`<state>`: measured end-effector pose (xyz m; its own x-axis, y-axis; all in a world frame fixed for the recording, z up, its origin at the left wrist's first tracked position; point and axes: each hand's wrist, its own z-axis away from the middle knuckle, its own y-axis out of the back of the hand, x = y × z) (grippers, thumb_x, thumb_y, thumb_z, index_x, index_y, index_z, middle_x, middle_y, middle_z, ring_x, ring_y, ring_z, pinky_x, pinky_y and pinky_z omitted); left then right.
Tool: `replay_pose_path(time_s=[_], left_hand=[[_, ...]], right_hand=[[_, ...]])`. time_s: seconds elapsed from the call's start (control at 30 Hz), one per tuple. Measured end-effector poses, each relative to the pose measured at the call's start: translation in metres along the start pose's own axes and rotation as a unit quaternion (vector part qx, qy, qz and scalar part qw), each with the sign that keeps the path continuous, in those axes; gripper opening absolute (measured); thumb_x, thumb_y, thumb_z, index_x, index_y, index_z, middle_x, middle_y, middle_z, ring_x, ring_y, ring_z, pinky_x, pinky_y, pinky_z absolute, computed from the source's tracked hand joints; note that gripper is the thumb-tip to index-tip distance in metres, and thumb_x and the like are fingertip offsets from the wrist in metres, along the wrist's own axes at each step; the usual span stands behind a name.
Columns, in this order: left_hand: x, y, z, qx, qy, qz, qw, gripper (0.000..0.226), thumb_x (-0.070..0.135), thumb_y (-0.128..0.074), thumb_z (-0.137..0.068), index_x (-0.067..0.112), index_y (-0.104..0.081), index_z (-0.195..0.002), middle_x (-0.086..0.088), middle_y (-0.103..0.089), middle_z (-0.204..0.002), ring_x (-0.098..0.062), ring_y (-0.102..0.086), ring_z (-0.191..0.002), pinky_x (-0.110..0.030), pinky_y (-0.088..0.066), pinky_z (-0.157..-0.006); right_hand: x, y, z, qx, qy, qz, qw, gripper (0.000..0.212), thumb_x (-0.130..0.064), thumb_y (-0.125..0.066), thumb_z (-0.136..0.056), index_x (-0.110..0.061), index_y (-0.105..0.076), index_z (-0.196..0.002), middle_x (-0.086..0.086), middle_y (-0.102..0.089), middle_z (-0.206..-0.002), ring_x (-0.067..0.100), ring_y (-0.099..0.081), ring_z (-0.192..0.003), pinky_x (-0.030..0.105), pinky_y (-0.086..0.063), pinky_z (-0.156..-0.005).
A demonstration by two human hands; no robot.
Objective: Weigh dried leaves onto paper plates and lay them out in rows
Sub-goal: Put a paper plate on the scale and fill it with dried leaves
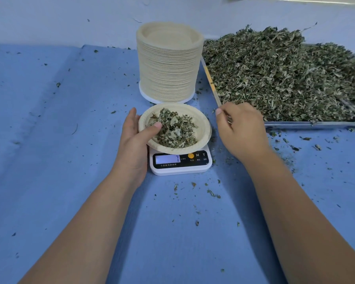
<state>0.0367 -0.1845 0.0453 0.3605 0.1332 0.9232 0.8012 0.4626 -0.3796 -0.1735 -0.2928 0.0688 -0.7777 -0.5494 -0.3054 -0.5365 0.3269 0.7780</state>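
A beige paper plate with a small heap of dried leaves sits tilted over a white kitchen scale. My left hand grips the plate's left rim, thumb over the edge onto the leaves, fingers underneath. My right hand hovers right of the plate by the tray's near-left corner, its fingers curled; what they hold, if anything, is hidden. A tall stack of paper plates stands behind the scale. A metal tray at the right holds a big pile of dried leaves.
Everything stands on a blue cloth that covers the table. Leaf crumbs lie scattered over it in front of the scale and below the tray. The cloth's left part bears only a few specks.
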Motion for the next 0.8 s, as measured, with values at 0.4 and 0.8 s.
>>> replay_pose_path(time_s=[0.4,0.8], left_hand=[[-0.003,-0.004,0.01,-0.006,-0.048,-0.166,0.985,0.107,0.01,-0.086,-0.081,0.033,-0.019,-0.161,0.057,-0.053,-0.103,0.026,-0.057,-0.103,-0.003,-0.049,-0.077],[0.049,0.01,0.024,0.121,-0.015,0.045,0.992,0.063,0.01,-0.058,-0.099,0.015,-0.035,-0.158,-0.002,-0.052,-0.151,-0.015,-0.063,-0.126,-0.041,-0.049,-0.11]], right_hand=[[-0.024,-0.001,0.009,-0.095,0.021,-0.023,0.995,0.043,-0.043,-0.03,-0.108,-0.02,-0.065,-0.117,-0.01,-0.063,-0.082,0.016,-0.064,-0.089,0.055,-0.001,-0.125],[-0.075,0.016,0.022,-0.164,0.034,-0.214,0.962,0.022,-0.048,-0.057,-0.097,-0.027,-0.054,-0.098,-0.025,-0.055,-0.076,-0.024,-0.045,-0.092,0.057,-0.004,-0.123]])
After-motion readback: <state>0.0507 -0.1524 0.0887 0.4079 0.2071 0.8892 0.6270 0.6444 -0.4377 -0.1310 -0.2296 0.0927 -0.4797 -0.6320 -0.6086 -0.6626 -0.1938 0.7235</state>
